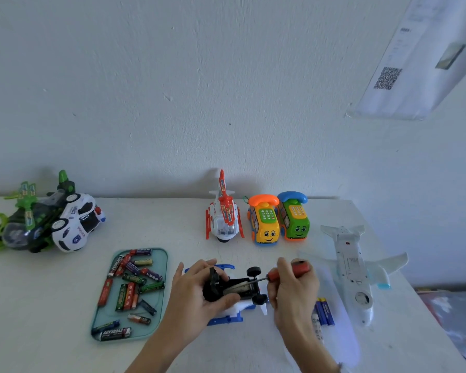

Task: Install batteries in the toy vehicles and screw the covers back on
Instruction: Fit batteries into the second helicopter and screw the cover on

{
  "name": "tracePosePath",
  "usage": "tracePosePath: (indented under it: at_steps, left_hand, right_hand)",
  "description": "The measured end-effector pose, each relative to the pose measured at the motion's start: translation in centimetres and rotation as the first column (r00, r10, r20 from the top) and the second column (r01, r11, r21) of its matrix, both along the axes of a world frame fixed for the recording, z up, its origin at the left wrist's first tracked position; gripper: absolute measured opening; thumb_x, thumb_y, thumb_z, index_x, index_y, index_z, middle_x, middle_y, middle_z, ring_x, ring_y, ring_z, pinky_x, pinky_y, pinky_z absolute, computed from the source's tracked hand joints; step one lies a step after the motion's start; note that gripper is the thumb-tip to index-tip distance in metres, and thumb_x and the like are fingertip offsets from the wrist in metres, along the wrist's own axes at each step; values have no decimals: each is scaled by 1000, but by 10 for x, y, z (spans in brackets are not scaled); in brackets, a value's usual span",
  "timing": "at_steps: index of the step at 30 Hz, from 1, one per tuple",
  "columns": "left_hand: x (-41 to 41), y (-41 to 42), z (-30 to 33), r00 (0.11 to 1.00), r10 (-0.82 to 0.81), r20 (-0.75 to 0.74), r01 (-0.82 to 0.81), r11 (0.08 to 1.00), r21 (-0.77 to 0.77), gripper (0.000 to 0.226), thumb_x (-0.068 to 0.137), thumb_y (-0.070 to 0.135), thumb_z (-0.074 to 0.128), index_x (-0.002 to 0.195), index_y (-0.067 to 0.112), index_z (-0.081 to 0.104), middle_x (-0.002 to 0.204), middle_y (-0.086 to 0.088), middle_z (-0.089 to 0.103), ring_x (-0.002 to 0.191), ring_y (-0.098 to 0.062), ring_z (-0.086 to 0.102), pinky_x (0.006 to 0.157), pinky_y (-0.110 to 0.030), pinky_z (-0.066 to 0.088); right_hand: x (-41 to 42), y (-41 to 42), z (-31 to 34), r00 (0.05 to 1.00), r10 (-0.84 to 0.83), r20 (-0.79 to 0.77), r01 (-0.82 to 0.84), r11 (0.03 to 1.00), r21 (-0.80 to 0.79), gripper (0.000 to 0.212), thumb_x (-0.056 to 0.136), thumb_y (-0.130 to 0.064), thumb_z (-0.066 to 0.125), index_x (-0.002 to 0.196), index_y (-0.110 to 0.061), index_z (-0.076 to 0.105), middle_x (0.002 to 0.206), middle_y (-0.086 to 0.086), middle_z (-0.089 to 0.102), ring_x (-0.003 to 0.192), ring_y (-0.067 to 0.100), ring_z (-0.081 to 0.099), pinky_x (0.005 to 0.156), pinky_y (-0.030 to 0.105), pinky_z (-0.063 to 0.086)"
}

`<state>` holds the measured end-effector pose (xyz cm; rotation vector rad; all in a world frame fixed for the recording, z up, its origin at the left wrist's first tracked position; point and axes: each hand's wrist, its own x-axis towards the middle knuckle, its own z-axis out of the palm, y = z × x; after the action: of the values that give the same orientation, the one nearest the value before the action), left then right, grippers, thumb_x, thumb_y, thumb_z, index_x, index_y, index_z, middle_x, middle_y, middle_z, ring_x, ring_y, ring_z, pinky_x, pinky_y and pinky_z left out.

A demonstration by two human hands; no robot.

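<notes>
Left hand (197,288) is clamped on a blue-and-white plastic toy vehicle (233,294) flipped belly-up w/ its black underside and wheels facing the cam, sitting on the white table (172,224) right between both hands. Right hand (293,288) is wrapped tight round the orange handle of a screwdriver (277,275), metal shaft angled down-left into the black underside near the rear wheels. Just past the right hand on its outer side there's a few blue AA batteries (324,310) lying loose, and further out that way a white plastic toy airplane (354,267) upside down. Out beyond the left hand's outer side is a pale teal flat tray (156,327) w/ a heap of mixed red, green and dark batteries (131,281) on it. Ahead of both hands, by the wall: red-and-white toy helicopter (224,214), yellow toy phone-bus w/ orange handset (264,220), green one w/ blue handset (293,215) touching it. Way off past the left hand, white police car (77,223) leaning against a green-black toy (24,224).
</notes>
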<state>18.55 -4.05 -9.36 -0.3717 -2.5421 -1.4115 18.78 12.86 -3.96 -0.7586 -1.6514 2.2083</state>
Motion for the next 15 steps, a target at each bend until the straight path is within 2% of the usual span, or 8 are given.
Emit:
tracePosePath:
  at_steps: [5,8,10,12,15]
  left_hand:
    - [3,2,1,1000,20,-1,-20,1000,16,39,64,73,60,94,48,55,109,29,55,121,18,39,114,-39,6]
    - [3,2,1,999,31,9,-31,999,39,49,61,82,56,96,47,56,111,31,54,121,19,39,114,-37,6]
    - [2,3,2,999,34,13,-34,998,45,53,60,85,55,97,47,56,113,31,54,120,19,39,114,-38,8]
    - [2,3,4,999,35,26,-36,998,47,50,58,75,63,98,47,55,113,30,54,120,19,39,115,-41,11]
    - [1,3,6,998,35,54,-37,999,35,50,55,65,69,99,46,55,113,30,54,119,22,37,115,-48,16]
  right_hand:
    - [-5,-6,-1,1000,20,-8,-20,999,-38,23,90,-7,56,70,-4,45,49,10,51,32,16,34,34,20,23]
    - [-18,3,3,996,-59,-73,52,994,-101,28,91,-12,59,65,-5,50,50,10,55,35,16,40,35,23,30]
    - [-30,10,2,992,-25,-120,12,995,-103,21,89,-7,61,70,-7,53,55,12,57,42,18,47,39,26,38]
    - [-42,14,-4,987,145,-73,-141,988,55,13,84,2,65,80,-2,53,67,19,61,53,22,53,48,29,46]
    - [-55,12,-17,912,383,148,-410,864,292,27,74,5,74,90,-2,53,77,17,66,63,23,61,59,31,54]
